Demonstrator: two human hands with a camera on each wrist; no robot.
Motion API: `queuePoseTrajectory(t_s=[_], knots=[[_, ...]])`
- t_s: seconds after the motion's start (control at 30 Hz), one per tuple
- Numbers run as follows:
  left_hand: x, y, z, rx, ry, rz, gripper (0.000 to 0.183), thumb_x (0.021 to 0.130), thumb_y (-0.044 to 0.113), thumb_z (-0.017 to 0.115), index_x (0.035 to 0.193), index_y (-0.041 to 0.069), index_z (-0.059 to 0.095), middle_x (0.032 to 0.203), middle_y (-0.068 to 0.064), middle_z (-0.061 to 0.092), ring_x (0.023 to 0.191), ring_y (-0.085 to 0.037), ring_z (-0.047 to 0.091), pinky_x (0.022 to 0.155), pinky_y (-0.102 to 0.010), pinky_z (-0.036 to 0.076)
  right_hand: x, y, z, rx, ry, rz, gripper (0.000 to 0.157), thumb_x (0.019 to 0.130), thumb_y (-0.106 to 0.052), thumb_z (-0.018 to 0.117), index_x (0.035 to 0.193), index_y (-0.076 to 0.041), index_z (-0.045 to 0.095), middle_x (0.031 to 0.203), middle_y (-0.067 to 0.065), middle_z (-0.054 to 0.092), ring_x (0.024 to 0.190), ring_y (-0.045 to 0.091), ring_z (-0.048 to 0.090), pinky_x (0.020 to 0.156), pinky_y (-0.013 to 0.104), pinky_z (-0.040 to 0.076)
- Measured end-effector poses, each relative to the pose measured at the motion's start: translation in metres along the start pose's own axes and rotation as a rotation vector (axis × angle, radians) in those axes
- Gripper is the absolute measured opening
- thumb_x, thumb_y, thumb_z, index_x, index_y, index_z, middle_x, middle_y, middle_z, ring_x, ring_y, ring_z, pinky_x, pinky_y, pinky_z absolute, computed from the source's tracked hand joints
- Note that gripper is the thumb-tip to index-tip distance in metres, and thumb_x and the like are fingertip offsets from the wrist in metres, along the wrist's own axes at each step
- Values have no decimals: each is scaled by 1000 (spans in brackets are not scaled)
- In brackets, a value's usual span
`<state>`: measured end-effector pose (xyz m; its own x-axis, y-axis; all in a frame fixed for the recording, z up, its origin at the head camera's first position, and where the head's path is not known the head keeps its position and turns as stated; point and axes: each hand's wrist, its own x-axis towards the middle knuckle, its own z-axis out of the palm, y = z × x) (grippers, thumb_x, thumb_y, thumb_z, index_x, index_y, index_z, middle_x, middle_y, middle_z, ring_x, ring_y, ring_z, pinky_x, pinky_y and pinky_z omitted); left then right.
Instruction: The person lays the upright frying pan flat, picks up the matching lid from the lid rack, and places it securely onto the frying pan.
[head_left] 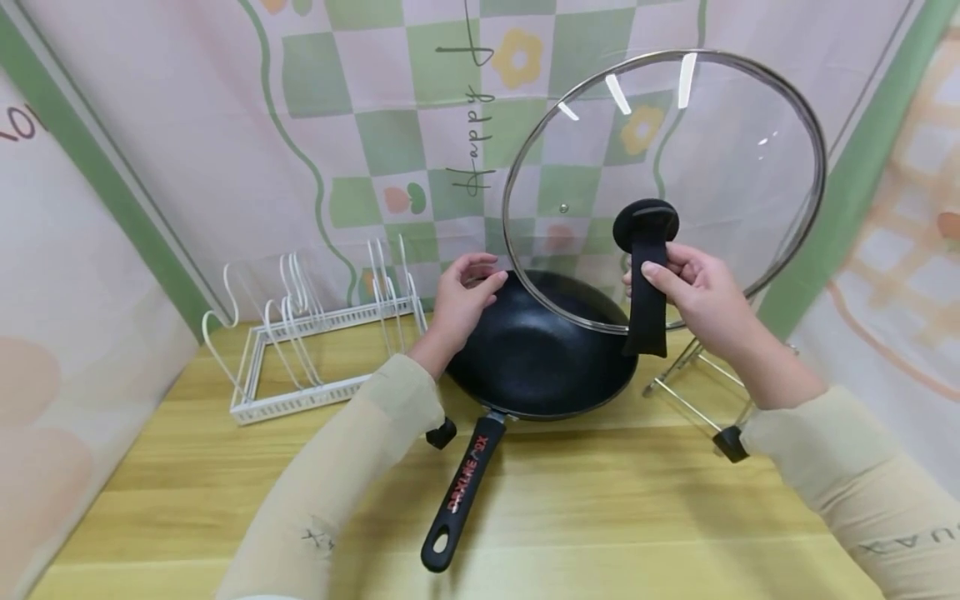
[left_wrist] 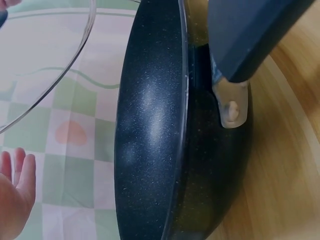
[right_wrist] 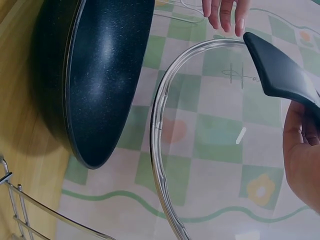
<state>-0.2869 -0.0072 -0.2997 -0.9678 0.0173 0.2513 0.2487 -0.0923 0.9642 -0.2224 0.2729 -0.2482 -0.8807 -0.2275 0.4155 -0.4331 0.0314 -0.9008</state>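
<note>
A dark frying pan (head_left: 540, 358) with a speckled inside sits on the wooden table, its black handle (head_left: 465, 492) with red lettering pointing to the front. My right hand (head_left: 701, 287) grips the upright black handle (head_left: 648, 308) of a large round glass lid (head_left: 750, 167). The lid stands tilted above the pan's right part, its steel rim overlapping the pan in the head view. Near the pan's far left rim is my left hand (head_left: 468, 300), fingers loosely bent with nothing in them. The left wrist view shows those left fingers (left_wrist: 27, 175) apart from the lid.
On the left of the table stands a white rack (head_left: 300, 400) with wire dividers. At the right is a metal wire stand (head_left: 686, 400) with a black foot (head_left: 730, 444); another black foot (head_left: 441, 433) shows beside the pan. A checkered cloth (head_left: 375, 100) hangs behind.
</note>
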Motion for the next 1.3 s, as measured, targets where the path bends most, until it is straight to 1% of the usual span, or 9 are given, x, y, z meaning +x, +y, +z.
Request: queuePoseTrajectory(t_s=[0.1,0.2,0.33,0.53,0.63,0.73,0.93,1.13,1.3], knots=[[-2,0,-1,-26,5,-1,30,96,4,71,125,-2,64,110,-12,66,98,-20,65,90,-42,57,1,0,2,16,7,6,18,105,-1,53,122,1,56,97,0,75,87,7,72,77,17,56],[-3,2,-1,-50,1,2,29,96,4,71,124,-1,64,110,-11,66,98,-20,66,90,-44,57,1,0,3,40,21,18,18,105,-1,52,122,1,54,97,-1,75,87,7,72,77,17,56],[-4,3,0,-55,-6,2,29,96,4,72,123,0,64,107,-10,66,95,-18,65,87,-41,58,2,1,6,68,41,27,14,105,-2,53,118,-2,56,94,0,75,86,8,71,76,18,56],[-7,5,0,-53,-7,-12,33,96,4,72,127,-1,60,105,-8,64,93,-15,63,85,-38,59,5,2,12,88,37,41,13,106,-5,53,118,0,56,94,2,74,84,10,70,75,19,57],[-8,7,-1,-27,22,20,35,95,3,73,127,-1,60,106,-9,64,91,-15,63,80,-34,59,5,2,14,98,27,48,14,106,-5,52,118,0,55,94,2,73,84,10,69,76,20,57],[-9,9,-2,-27,69,71,33,94,0,73,124,-2,60,105,-10,64,86,-14,63,74,-29,58,6,2,15,89,22,53,14,106,-6,53,118,0,54,94,2,73,83,11,69,75,20,57],[-10,15,-3,-123,145,137,25,94,-4,71,116,-4,61,96,-3,60,79,-13,61,71,-25,57,6,1,16,83,23,54,14,106,-6,53,118,0,55,93,3,73,82,11,70,75,20,57],[-11,18,-5,-137,149,153,22,93,-6,70,113,-4,62,93,-1,59,77,-12,60,69,-24,57,7,0,19,83,20,59,12,106,-7,53,116,-1,57,92,3,73,81,11,70,75,21,58],[-15,18,-9,-118,151,164,20,93,-6,70,112,-4,63,92,-3,60,77,-12,61,70,-24,57,7,-2,19,59,15,95,20,107,-11,53,122,2,53,94,3,71,82,11,69,75,22,58]])
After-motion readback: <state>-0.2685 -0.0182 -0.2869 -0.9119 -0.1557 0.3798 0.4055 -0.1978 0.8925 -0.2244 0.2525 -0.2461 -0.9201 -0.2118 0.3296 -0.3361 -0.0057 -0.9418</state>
